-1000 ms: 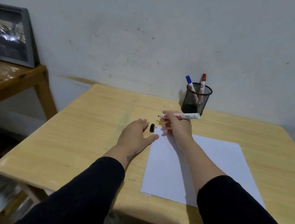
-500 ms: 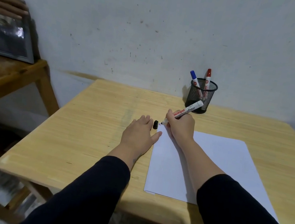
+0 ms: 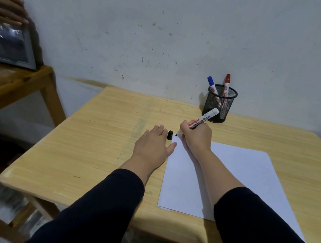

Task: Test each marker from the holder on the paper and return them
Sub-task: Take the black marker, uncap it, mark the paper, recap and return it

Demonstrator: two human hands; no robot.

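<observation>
Though uncapped — marker in right grip.

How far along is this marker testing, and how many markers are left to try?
Just starting, it seems. The right hand presses a white-barrelled marker, its black cap off and lying on the wooden table, onto the corner of the white paper sheet, where a few short strokes show. The left hand lies flat beside it. The blue-capped marker and red-capped marker wait, capped, in the black mesh holder.
</observation>
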